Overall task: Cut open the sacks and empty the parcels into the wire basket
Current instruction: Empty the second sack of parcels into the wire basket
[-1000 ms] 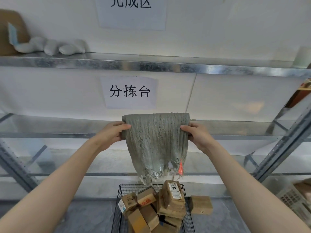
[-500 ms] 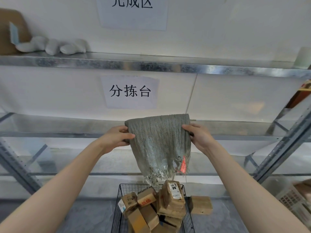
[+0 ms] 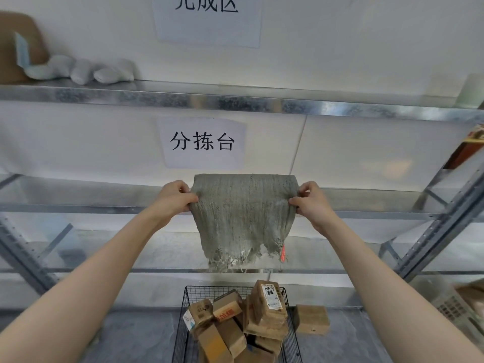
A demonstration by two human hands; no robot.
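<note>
Hands, left (image 3: 175, 197) and right (image 3: 311, 203), pinch the upturned sack (image 3: 243, 218); shake it squarely over the wire basket (image 3: 184, 334) so no parcels (image 3: 267, 302) spill

Hidden and cropped, head view

Top sign (image 3: 207, 11) cut by the upper edge. Wire basket (image 3: 183, 323) and lower parcels (image 3: 230, 334) run off the bottom. Sack (image 3: 243, 216) covers the fingertips. Crate (image 3: 463, 305) at right edge blurred.

A white paper sign (image 3: 203, 142) on the wall between the shelves reads 分拣台; a second paper sign (image 3: 207, 11) higher up, cut by the frame's top edge, appears to read 完成区. A parcel (image 3: 269, 299) in the wire basket (image 3: 183, 334) bears a white label with handwriting too blurred to read; red print on another parcel (image 3: 227, 307) is likewise illegible.
</note>
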